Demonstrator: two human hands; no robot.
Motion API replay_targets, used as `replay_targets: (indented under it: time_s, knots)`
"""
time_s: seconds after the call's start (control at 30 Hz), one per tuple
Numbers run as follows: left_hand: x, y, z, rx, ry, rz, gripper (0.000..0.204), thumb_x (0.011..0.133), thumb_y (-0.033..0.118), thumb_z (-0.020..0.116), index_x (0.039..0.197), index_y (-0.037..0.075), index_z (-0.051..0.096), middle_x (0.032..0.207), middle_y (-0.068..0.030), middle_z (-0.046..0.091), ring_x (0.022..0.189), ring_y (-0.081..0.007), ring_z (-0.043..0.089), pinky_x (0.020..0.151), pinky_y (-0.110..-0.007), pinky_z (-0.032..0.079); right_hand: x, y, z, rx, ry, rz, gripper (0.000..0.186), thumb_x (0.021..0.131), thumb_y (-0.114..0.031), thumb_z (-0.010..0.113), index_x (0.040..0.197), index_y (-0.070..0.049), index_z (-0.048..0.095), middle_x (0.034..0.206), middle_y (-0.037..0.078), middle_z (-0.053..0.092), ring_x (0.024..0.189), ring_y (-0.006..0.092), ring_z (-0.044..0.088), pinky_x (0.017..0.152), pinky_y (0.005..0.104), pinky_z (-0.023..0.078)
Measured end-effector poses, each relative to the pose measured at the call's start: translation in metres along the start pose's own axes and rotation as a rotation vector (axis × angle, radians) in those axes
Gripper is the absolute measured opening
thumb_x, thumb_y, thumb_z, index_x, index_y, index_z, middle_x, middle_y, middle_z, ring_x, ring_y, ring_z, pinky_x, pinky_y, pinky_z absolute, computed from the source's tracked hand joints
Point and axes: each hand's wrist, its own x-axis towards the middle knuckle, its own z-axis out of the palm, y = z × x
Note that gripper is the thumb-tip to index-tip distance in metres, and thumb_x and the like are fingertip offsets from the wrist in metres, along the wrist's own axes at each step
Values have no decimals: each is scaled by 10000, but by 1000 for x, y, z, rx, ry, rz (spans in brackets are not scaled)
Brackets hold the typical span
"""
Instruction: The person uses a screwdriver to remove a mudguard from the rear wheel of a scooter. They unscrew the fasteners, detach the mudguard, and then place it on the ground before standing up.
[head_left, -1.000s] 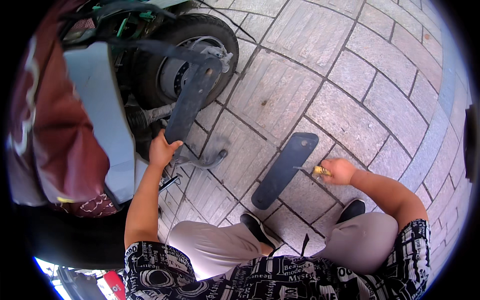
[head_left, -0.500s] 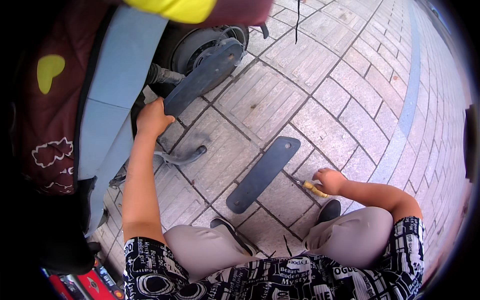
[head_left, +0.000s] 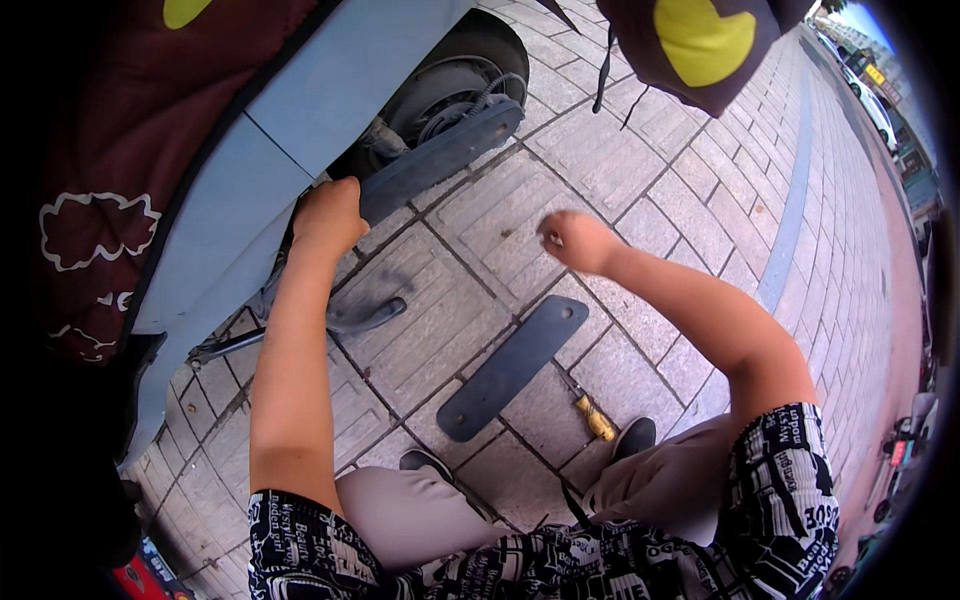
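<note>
My left hand point(head_left: 335, 217) is closed round the near end of a long dark grey plate point(head_left: 445, 160), which slants along the scooter's side beside the wheel point(head_left: 455, 85). My right hand point(head_left: 580, 242) hangs over the paving to the right of that plate, its fingers curled together. A small pale spot shows between those fingers, too small to name. Below it a second dark grey plate point(head_left: 510, 370), with a hole near each end, lies flat on the ground. Beside this plate rests a screwdriver point(head_left: 592, 415) with a yellow handle, touched by neither hand.
The scooter's pale blue body panel point(head_left: 300, 110) and a maroon quilted cover point(head_left: 85, 225) fill the left. A dark stand point(head_left: 370, 315) juts out below my left hand. Another dark cover with a yellow patch point(head_left: 705, 45) hangs at the top. My shoe point(head_left: 635, 438) is close to the screwdriver.
My right hand has left the screwdriver's side and moved up and leftward, toward the plate on the scooter. My left hand keeps its hold. The whole view has shifted, showing more distance at right.
</note>
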Motion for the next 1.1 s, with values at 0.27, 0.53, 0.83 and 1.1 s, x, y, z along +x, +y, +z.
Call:
replay_targets:
  time_s: [0.27,0.53,0.83,1.1]
  knots:
    - [2,13,-3,-60,-1,14,370,656,142,799,918,0,579,960,-203,655,972,-362,626,823,-441,510,132,29,-6,601,629,347,394,825,-123,520,1202,-40,600,1162,182,636,1107,337,587,935,388,462]
    - [-2,1,-9,-144,-15,60,387,647,145,808,918,-8,579,932,-211,658,951,-376,629,818,-446,501,147,2,-3,516,640,475,424,780,-92,536,1194,-44,615,1099,230,648,1083,357,600,930,388,460]
    - [-37,-14,11,-195,245,-59,481,698,224,791,1088,50,570,992,-155,663,1014,-335,612,848,-427,492,114,-109,-15,-63,823,-211,574,727,-75,657,1269,-35,473,1203,178,532,1157,373,471,994,439,388]
    - [-80,-5,34,-385,852,159,437,753,137,733,1138,46,546,1136,-148,560,1026,-348,567,812,-421,489,105,-185,-5,-220,491,-523,568,686,-61,689,1230,-87,529,1200,78,553,1107,285,502,944,394,405]
